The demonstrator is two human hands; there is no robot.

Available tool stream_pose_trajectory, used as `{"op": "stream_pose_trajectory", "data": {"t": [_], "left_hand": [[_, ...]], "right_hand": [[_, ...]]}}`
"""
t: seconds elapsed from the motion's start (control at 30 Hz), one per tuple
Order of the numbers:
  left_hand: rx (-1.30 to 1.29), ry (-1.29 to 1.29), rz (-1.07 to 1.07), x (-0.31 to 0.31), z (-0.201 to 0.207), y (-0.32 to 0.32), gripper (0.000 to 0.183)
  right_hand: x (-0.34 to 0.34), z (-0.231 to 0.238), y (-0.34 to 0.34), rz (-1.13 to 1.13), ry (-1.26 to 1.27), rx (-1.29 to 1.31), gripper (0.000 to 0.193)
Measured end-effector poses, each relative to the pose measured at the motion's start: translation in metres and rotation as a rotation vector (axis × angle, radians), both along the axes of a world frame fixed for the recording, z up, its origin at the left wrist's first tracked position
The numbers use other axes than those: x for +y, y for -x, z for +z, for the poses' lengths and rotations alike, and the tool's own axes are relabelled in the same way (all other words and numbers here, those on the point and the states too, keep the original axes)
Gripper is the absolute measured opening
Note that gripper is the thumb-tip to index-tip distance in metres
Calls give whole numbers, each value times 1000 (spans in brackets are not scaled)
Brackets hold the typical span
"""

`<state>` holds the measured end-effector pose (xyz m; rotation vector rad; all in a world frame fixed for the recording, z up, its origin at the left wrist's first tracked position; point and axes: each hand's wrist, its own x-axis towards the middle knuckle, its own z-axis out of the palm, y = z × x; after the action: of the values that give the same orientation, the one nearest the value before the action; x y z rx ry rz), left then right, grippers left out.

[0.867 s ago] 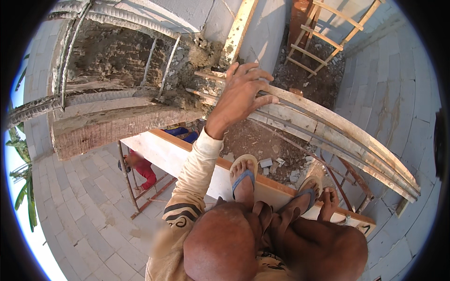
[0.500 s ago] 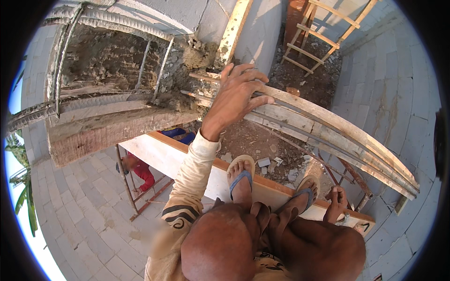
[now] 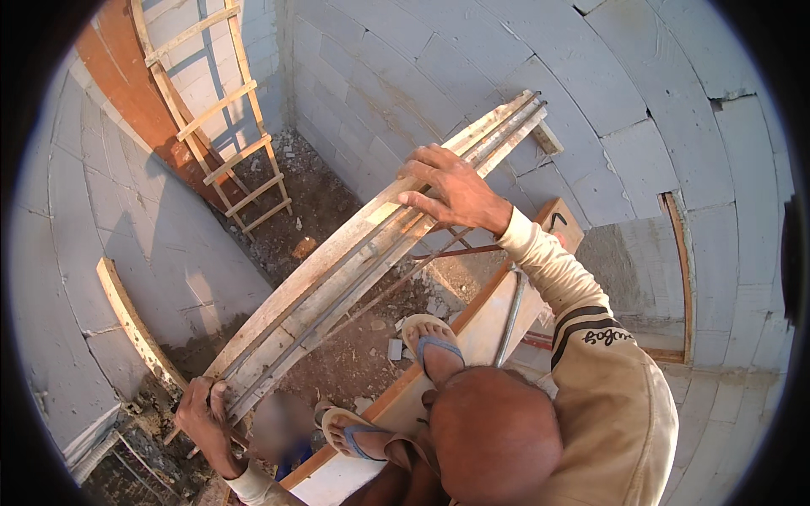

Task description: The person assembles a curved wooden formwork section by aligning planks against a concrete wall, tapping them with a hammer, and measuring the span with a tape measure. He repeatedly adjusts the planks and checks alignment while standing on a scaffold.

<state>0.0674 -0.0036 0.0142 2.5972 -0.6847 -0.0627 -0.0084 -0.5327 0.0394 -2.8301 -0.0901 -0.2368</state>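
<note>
A long wooden formwork trough [image 3: 325,291] slants from lower left to upper right. Two steel reinforcing bars [image 3: 316,322] run along inside it. At the trough's near left end my left hand [image 3: 205,424] grips the wood, thumb near the bar ends. My right hand [image 3: 456,187] is wrapped over its upper side farther along, with fingers hooked on the far board. Part of each hand's grip is hidden, so I cannot tell how firmly the bars are held. My sandalled feet [image 3: 434,341] rest on a white plank with an orange-brown edge [image 3: 388,396].
A wooden ladder [image 3: 221,110] leans at the far left. Grey block walls [image 3: 405,76] surround a rubble-strewn floor below. A metal pipe [image 3: 510,319] lies by my right foot. A person's blurred head [image 3: 283,424] is below the trough, near my left hand.
My view has turned to the right. The left hand has shifted from lying across the bars to gripping the trough's end. My right hand has left my knee and taken hold of the trough.
</note>
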Motion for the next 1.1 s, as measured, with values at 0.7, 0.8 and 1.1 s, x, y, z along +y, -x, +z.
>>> {"op": "stream_pose_trajectory", "data": {"t": [0.7,0.8,1.1], "left_hand": [[-37,-193,-30,10,15,29,37],[32,-169,-18,22,11,28,38],[248,-297,140,14,17,7,42]], "right_hand": [[-14,-29,9,35,-314,314,65],[-15,-26,7,20,-333,385,66],[-15,-29,0,18,-318,414,69]]}}
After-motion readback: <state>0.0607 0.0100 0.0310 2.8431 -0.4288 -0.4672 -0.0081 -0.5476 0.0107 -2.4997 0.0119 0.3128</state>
